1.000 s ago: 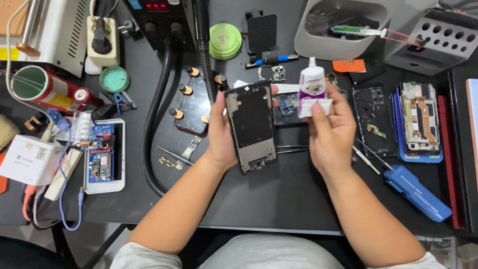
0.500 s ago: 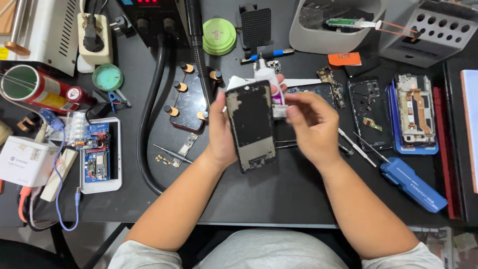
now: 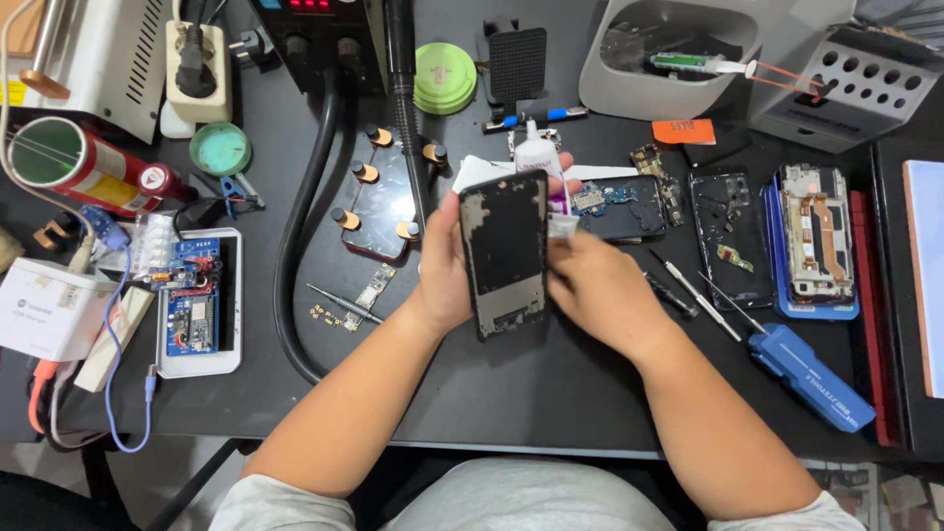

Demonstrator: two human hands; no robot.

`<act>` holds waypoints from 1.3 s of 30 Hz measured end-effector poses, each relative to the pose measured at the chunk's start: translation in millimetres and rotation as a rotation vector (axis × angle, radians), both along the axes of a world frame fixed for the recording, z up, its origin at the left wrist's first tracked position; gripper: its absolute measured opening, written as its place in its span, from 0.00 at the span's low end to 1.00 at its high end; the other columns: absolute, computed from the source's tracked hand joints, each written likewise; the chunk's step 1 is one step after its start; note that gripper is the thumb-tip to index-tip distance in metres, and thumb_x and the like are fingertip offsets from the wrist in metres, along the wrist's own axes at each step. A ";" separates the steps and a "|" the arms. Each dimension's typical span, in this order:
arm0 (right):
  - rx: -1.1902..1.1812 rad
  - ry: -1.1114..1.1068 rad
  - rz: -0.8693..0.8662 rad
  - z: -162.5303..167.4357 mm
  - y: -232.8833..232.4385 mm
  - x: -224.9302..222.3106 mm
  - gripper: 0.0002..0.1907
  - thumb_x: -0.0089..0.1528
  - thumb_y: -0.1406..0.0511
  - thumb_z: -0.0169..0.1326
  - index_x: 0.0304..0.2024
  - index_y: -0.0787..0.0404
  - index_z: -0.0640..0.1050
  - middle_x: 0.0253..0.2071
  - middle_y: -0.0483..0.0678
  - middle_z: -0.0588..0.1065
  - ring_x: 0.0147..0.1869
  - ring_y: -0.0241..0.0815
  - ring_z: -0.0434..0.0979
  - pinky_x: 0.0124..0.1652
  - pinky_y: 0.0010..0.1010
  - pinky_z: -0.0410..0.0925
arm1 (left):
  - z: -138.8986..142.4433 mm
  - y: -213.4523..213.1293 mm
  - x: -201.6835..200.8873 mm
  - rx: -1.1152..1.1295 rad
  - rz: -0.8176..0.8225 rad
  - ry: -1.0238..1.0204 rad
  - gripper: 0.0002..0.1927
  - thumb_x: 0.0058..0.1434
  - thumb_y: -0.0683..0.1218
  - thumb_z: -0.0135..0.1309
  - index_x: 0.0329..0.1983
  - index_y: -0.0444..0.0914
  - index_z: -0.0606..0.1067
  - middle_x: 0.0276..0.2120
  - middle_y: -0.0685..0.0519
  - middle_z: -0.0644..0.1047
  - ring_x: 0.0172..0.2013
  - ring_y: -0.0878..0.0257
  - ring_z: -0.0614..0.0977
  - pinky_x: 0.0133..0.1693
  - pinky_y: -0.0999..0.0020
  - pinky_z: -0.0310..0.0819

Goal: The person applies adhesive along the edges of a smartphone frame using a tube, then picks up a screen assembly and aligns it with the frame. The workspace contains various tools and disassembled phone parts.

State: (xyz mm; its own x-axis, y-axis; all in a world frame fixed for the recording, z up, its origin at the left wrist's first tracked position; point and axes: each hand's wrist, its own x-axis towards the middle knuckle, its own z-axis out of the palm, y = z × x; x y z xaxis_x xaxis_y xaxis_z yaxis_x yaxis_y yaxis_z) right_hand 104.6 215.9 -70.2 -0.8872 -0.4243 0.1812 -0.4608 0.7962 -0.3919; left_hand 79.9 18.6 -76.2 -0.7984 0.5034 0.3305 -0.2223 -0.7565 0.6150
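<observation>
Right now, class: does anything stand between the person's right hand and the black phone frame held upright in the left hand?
Only a small white wad, pinched in the right hand against the black phone frame, which the left hand grips.

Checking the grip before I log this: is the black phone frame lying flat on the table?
No, the left hand holds the black phone frame up off the table, with the right hand at its edge.

Black bench. Stack of green discs (image 3: 444, 79) at top centre, black hose (image 3: 300, 216) curving down left. White-framed open phone (image 3: 198, 303) far left; blue screwdriver (image 3: 809, 378) right, beside a stripped phone on a blue tray (image 3: 814, 242). Grey bin (image 3: 669, 54) behind.
</observation>
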 end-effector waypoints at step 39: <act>-0.972 -0.141 -0.190 80.1 19.6 -37.5 0.07 0.66 0.74 0.61 0.46 0.69 0.78 0.38 0.51 0.80 0.42 0.38 0.84 0.39 0.27 0.78 | 5.2 3.2 11.0 -0.288 -0.103 0.227 0.41 0.74 0.69 0.37 0.71 0.29 0.65 0.70 0.42 0.65 0.72 0.54 0.67 0.76 0.58 0.54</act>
State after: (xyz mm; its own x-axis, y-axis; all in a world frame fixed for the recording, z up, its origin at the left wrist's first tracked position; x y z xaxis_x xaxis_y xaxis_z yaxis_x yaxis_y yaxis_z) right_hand 67.0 235.5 9.8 -0.9651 0.0035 0.2619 -0.2581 0.1571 -0.9533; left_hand 91.0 21.8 -70.9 -0.6612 0.6754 0.3266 -0.1220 -0.5264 0.8414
